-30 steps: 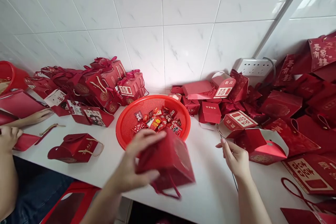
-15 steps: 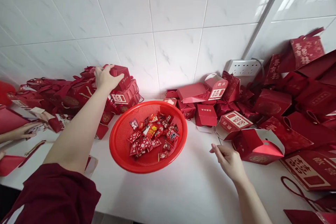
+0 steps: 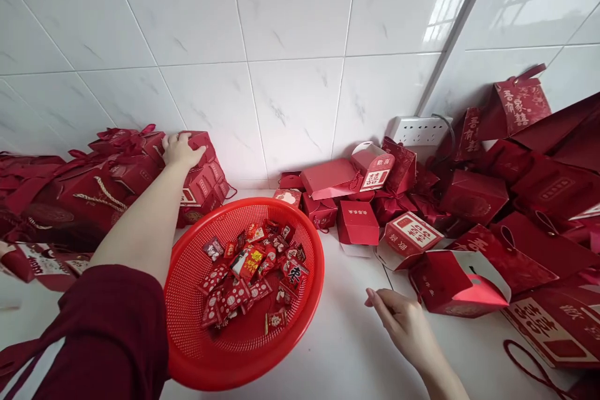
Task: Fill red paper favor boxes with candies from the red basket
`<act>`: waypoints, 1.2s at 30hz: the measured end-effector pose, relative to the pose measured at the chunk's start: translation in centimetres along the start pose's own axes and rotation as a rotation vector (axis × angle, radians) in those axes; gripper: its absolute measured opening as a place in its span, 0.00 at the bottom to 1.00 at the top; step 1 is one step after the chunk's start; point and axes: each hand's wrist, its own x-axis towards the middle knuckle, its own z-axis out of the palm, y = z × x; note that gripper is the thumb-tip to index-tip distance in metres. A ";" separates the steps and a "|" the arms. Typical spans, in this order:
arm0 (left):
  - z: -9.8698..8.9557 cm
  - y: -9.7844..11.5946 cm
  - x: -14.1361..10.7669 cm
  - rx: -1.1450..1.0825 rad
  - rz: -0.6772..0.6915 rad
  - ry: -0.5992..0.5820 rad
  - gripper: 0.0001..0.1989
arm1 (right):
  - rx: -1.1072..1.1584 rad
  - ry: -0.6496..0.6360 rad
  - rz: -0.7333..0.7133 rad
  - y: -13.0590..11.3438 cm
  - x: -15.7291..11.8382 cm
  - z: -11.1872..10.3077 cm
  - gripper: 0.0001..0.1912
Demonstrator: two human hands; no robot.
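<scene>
My left hand [image 3: 180, 151] reaches over to the stack by the wall, its fingers and thumb spread around the top of a red gift box [image 3: 200, 145]. That box rests on other red boxes [image 3: 206, 184]. Loosely curled, my right hand [image 3: 398, 319] hovers over or rests on the white table [image 3: 347, 350]; I see nothing in it. Between my arms stands a red plastic basket [image 3: 239, 372] holding several wrapped candies [image 3: 234, 295]. Nearest to the right hand is an opened red box [image 3: 457, 281] with a white inner flap.
Red gift boxes and bags [image 3: 70, 194] crowd the left side. Another heap of red boxes [image 3: 478, 197] fills the right, beneath a white power strip [image 3: 422, 130]. Along the back runs a tiled wall [image 3: 295, 100].
The view has moved closer, so the basket looks larger and lower. My left hand stays on the gift box, which now sits flush on the stack. Another person's hand at left has left view.
</scene>
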 end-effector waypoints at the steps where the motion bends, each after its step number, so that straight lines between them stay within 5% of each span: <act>1: 0.3 -0.2 -0.2 0.014 0.005 0.020 0.40 | -0.002 -0.009 0.011 0.0 0.0 0.0 0.28; 13: -0.7 0.5 -0.7 0.071 -0.035 -0.112 0.50 | -0.003 -0.038 0.014 -0.6 -0.1 -0.1 0.28; 23: -4.8 3.7 -7.5 -0.047 0.218 -0.019 0.40 | -0.018 -0.032 -0.043 -1.5 -0.2 -0.4 0.29; 27: -7.2 7.3 -14.1 -0.061 0.360 -0.074 0.35 | -0.029 -0.032 -0.068 -1.7 -0.3 -0.5 0.29; 31: -10.3 10.8 -25.1 -0.142 0.610 -0.100 0.30 | -0.048 -0.039 -0.056 -1.5 -0.4 -0.6 0.30; 36: -12.3 12.7 -38.1 -0.340 1.091 -0.310 0.32 | -0.059 -0.051 -0.045 -1.3 -0.6 -0.7 0.30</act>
